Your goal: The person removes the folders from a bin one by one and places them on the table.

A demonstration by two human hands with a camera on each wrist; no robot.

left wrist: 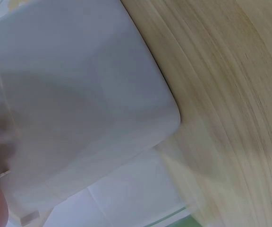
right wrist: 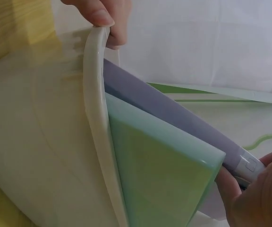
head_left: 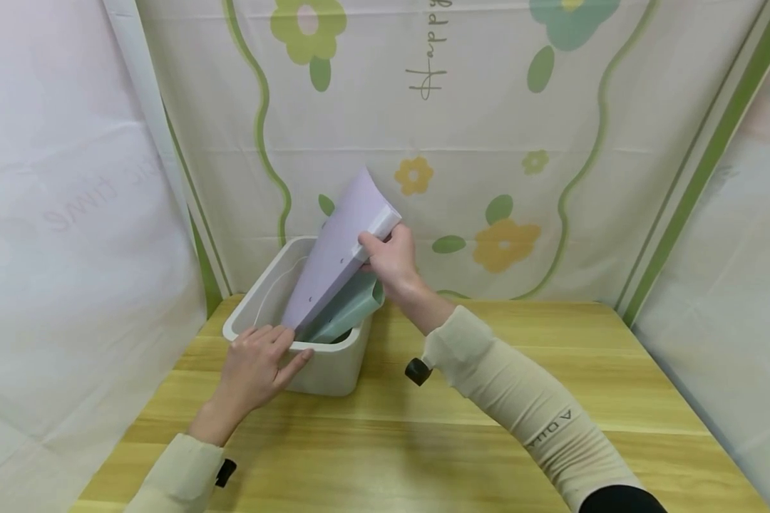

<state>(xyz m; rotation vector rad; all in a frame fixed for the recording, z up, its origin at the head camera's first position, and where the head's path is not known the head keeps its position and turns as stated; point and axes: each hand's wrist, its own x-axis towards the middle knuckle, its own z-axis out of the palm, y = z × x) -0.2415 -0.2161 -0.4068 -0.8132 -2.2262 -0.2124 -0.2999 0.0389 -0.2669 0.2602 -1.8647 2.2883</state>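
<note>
A white plastic bin (head_left: 330,374) stands on the table. My left hand (head_left: 257,363) grips its near rim, thumb outside and fingers over the edge, as the right wrist view also shows. With its thumb on the spine, my right hand (head_left: 394,260) holds a light purple file folder (head_left: 340,242) by its upper end. The folder leans out of the bin, its lower end inside. Beside it a mint green folder (right wrist: 159,165) also slants out over the rim. The left wrist view shows mostly the bin's outer wall (left wrist: 93,94). What lies deeper in the bin is hidden.
The wood-grain table (head_left: 520,427) extends to the right of the bin and in front of it. A white cloth with printed flowers (head_left: 503,246) hangs behind the table. Another pale cloth (head_left: 70,285) hangs at the left.
</note>
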